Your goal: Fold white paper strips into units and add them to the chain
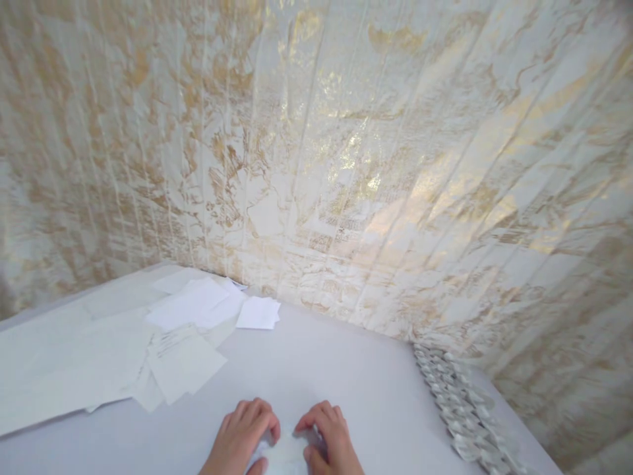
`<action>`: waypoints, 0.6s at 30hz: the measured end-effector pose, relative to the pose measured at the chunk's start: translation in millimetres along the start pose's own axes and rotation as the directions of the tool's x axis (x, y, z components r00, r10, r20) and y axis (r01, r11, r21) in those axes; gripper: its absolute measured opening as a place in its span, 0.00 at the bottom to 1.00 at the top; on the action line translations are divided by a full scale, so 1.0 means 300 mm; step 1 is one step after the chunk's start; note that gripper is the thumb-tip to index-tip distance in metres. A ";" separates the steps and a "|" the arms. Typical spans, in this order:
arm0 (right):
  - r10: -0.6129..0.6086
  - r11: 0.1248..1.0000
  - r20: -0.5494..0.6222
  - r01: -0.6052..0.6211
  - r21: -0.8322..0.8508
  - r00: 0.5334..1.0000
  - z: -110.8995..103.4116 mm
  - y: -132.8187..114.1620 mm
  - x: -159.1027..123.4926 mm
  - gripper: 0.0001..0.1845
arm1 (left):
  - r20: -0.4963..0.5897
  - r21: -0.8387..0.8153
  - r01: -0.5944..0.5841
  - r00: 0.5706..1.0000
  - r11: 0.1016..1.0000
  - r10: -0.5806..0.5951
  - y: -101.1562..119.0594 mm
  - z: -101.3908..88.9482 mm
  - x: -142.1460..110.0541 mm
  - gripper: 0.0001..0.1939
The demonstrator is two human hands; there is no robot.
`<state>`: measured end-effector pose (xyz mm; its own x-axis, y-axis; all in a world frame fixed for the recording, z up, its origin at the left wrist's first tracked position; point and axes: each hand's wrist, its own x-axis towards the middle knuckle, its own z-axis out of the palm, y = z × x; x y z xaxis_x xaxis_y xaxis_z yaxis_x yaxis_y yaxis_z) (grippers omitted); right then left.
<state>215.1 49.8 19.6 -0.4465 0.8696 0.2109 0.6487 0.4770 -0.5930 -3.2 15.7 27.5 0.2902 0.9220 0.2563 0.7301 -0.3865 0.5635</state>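
Observation:
At the bottom edge of the head view, a small piece of white paper [287,451] lies on the white table, partly cut off by the frame. My left hand [243,435] is at its left side, fingers curled and thumb low, holding that edge. On the opposite side my right hand [330,441] has its fingers and thumb bent round the right edge. Fine detail of the paper, such as any fold, is washed out against the table.
Loose white sheets [185,363] and a pile of papers [198,303] spread over the table's left side, with small squares [258,313] near the wall. Rows of folded silvery-white pieces [457,409] line the right. A gold-patterned wall [316,165] rises behind the table [336,356].

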 end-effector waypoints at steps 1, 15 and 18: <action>-0.034 0.999 -0.007 0.034 0.030 0.999 0.000 -0.005 -0.005 0.29 | 0.006 -0.013 -0.022 1.000 1.000 0.022 0.004 -0.006 -0.003 0.13; 0.058 0.997 -0.090 -0.053 0.059 0.994 0.000 -0.191 -0.052 0.24 | 0.081 0.238 -0.257 0.966 0.937 0.245 0.051 -0.041 0.018 0.13; 0.080 0.997 -0.094 -0.079 0.013 0.992 0.001 -0.200 -0.043 0.21 | 0.037 0.259 -0.283 0.958 0.924 0.283 0.047 -0.034 0.016 0.13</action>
<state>181.7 10.0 52.3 -0.3329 0.9132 0.2349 0.6738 0.4046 -0.6182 2.0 14.5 44.8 0.5079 0.7751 0.3758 0.7524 -0.6116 0.2445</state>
